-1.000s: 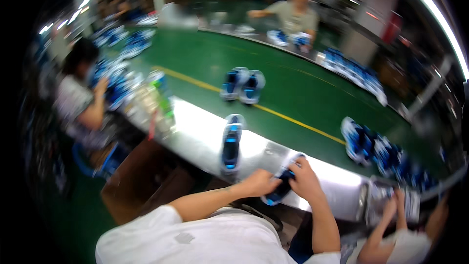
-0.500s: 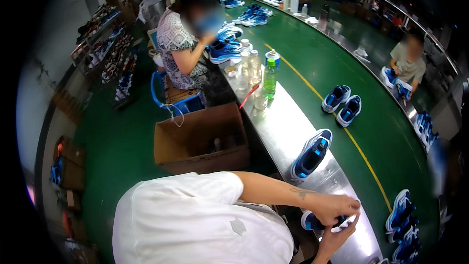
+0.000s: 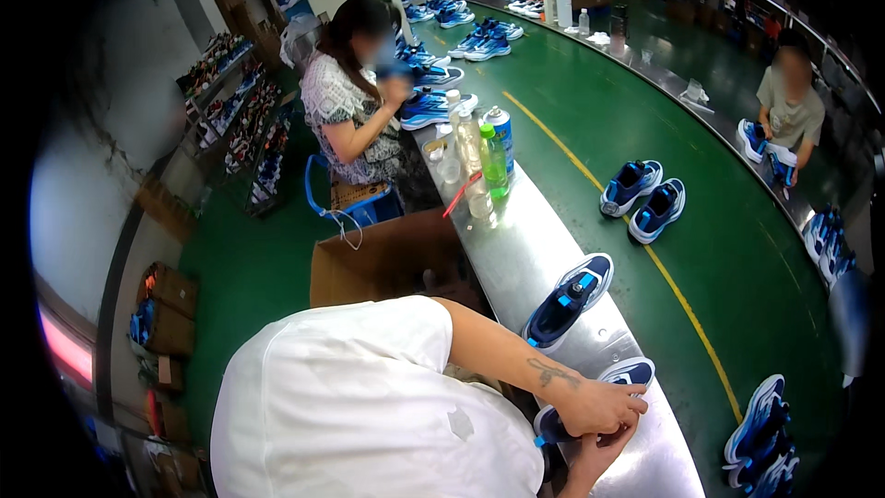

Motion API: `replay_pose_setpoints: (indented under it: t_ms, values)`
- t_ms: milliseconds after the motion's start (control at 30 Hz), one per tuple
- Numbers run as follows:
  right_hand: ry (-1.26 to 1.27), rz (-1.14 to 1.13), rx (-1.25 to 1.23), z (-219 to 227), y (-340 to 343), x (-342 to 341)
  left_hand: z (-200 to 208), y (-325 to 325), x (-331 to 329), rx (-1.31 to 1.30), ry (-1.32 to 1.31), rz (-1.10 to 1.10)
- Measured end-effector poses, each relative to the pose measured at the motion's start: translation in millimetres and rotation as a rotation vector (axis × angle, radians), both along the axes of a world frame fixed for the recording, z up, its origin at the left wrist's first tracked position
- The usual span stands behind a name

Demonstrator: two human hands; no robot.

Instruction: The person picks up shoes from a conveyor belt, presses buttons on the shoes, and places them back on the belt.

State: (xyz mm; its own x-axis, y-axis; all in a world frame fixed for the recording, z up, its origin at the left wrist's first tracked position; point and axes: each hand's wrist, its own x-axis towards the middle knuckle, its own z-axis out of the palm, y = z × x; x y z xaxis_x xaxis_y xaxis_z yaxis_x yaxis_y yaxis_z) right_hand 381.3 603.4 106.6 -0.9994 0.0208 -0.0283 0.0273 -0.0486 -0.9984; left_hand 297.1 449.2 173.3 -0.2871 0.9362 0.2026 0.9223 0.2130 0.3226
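Note:
A dark-blue and white sneaker (image 3: 632, 372) lies on the metal bench, its middle covered by my hands. My left hand (image 3: 601, 406) reaches across the sneaker from above, fingers bent and closed over its side. Close below it, my right hand (image 3: 604, 452) curls its fingers against the same shoe, the fingertips of both hands nearly meeting. What the fingertips pinch is too small to make out. Just beyond my left forearm stands another blue sneaker (image 3: 569, 302), its opening facing up.
A green bottle (image 3: 494, 161), clear bottles and a spray can (image 3: 502, 134) stand farther up the bench (image 3: 544, 231). Sneaker pairs (image 3: 656, 207) rest on the green surface alongside. A cardboard box (image 3: 387, 254) sits beside the bench. One co-worker (image 3: 350, 111) sits beyond it, another (image 3: 791, 111) across.
Both hands and the sneaker under them now appear further left, and more of its toe shows. The view has shifted as well. The seated co-worker's head is raised.

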Motion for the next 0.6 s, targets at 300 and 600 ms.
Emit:
replay_pose_setpoints:
  t_ms: [300,600]
  values:
    - [0.186,0.137,0.528,52.8,14.7,-26.5,-26.5,-54.2,27.9,0.531,-0.687,0.952]
    - [0.419,0.628,1.311,109.0,-14.4,-88.4,-48.8,-52.1,16.3,0.522,-0.617,0.883]
